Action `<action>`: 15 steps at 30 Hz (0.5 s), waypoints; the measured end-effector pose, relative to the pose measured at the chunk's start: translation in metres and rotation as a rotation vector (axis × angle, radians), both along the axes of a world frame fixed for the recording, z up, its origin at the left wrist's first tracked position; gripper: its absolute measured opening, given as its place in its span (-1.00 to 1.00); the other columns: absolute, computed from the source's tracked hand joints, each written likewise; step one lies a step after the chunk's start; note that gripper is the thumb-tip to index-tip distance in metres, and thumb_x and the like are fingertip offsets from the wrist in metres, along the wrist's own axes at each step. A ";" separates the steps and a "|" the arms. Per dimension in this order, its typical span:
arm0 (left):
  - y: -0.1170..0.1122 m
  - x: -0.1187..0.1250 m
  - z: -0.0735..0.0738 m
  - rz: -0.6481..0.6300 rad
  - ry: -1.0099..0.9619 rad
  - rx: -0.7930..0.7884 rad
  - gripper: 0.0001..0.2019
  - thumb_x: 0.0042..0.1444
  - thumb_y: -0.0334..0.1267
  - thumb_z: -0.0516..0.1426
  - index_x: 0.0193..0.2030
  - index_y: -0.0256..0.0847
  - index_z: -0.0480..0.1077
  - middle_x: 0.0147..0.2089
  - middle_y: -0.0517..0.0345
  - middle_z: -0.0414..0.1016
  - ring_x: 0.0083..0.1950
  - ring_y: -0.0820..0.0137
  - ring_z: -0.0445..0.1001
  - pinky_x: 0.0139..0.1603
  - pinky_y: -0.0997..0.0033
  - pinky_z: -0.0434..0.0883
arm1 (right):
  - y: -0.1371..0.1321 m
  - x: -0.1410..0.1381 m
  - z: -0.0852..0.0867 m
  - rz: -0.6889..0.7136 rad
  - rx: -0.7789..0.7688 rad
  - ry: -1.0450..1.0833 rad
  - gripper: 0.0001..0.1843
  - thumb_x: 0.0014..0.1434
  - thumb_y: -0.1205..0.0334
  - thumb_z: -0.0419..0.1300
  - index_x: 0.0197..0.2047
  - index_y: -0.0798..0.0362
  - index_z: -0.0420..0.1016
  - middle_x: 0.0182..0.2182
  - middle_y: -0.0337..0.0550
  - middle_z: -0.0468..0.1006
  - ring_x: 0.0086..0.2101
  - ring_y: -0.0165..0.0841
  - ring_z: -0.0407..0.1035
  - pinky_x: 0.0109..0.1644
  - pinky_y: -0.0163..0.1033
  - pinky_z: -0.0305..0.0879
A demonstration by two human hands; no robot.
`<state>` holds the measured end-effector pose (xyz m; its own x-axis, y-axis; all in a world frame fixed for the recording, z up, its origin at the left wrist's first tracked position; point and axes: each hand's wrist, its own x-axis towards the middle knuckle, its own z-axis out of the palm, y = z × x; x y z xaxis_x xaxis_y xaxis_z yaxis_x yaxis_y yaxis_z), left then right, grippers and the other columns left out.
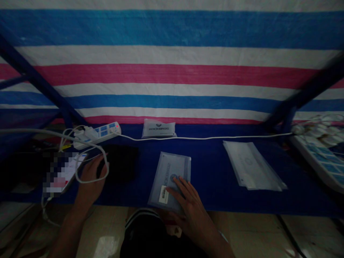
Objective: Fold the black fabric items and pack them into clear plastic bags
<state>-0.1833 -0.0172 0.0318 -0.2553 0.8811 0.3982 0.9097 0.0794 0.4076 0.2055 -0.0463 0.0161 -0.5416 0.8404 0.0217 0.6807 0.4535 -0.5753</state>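
My right hand (pixel 189 199) lies on a clear zip pouch (pixel 172 165) with dark ROCKBROS lettering and a white barcode label. Its fingers are stretched out and spread, resting flat on the plastic. At the left, my left hand (pixel 92 173) has its thumb and fingers closed on the near edge of a folded black cloth (pixel 122 163). A loop of white cable (pixel 106 172) passes over that hand. Just left of it is a lit phone (pixel 63 173), partly blurred out.
A white power strip (pixel 107 130) with plugs stands behind the black cloth. Another ROCKBROS pouch (pixel 159 129) sits at the back. Across the blue surface (pixel 209 172) runs a white cord (pixel 215 137). Stacked clear pouches (pixel 252 166) lie to the right, near a second power strip (pixel 322 161).
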 end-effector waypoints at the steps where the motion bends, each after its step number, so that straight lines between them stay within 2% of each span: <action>1: 0.000 0.001 -0.005 -0.020 -0.006 -0.020 -0.48 0.39 0.08 -0.03 0.28 -0.22 0.37 0.31 -0.19 0.47 0.38 -0.04 0.41 0.46 -0.16 0.28 | 0.002 0.004 -0.001 -0.006 0.012 -0.009 -0.26 0.19 0.35 0.32 0.42 -0.12 0.37 0.53 -0.04 0.11 0.51 -0.02 -0.06 0.53 0.31 0.01; 4: 0.001 -0.001 -0.018 -0.044 -0.013 -0.035 -0.43 0.40 0.11 -0.05 0.37 -0.20 0.31 0.39 -0.18 0.40 0.46 -0.04 0.32 0.50 -0.19 0.23 | 0.007 0.015 -0.004 -0.033 0.055 -0.022 -0.23 0.19 0.36 0.30 0.44 -0.14 0.33 0.54 -0.06 0.08 0.51 -0.03 -0.08 0.53 0.31 0.00; 6: -0.001 -0.003 -0.021 -0.060 -0.003 -0.039 -0.43 0.41 0.09 -0.04 0.41 -0.19 0.27 0.43 -0.17 0.36 0.50 -0.06 0.27 0.51 -0.22 0.21 | 0.008 0.023 -0.006 -0.037 0.080 -0.030 -0.16 0.13 0.38 0.31 0.46 -0.15 0.29 0.55 -0.07 0.06 0.51 -0.04 -0.09 0.53 0.29 0.00; 8: -0.005 0.000 -0.019 -0.078 0.025 -0.025 -0.42 0.42 0.06 -0.03 0.44 -0.19 0.24 0.47 -0.19 0.31 0.53 -0.08 0.21 0.52 -0.25 0.18 | 0.007 0.031 -0.010 -0.042 0.106 -0.040 -0.11 0.09 0.43 0.32 0.46 -0.16 0.29 0.55 -0.09 0.06 0.51 -0.04 -0.07 0.53 0.27 0.02; 11: -0.016 0.012 -0.009 -0.083 0.083 0.056 -0.44 0.45 -0.03 -0.01 0.50 -0.18 0.19 0.55 -0.19 0.18 0.59 -0.11 0.07 0.57 -0.28 0.08 | 0.000 0.043 -0.014 -0.060 0.152 -0.030 -0.15 0.08 0.50 0.26 0.43 -0.13 0.34 0.51 -0.08 0.17 0.48 -0.05 0.04 0.52 0.24 0.09; 15: -0.038 0.039 -0.002 -0.037 0.081 0.151 -0.43 0.45 -0.17 0.04 0.56 -0.03 0.08 0.65 -0.05 -0.08 0.65 -0.09 -0.12 0.59 -0.36 -0.04 | -0.011 0.063 -0.013 -0.076 0.197 0.044 -0.13 0.02 0.61 0.06 0.38 -0.06 0.44 0.40 -0.07 0.39 0.39 -0.12 0.26 0.46 0.18 0.25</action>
<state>-0.1444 -0.0550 0.0301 -0.1856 0.8179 0.5446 0.9411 -0.0114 0.3379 0.2684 -0.0573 0.0028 -0.4715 0.8561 0.2117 0.6934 0.5083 -0.5108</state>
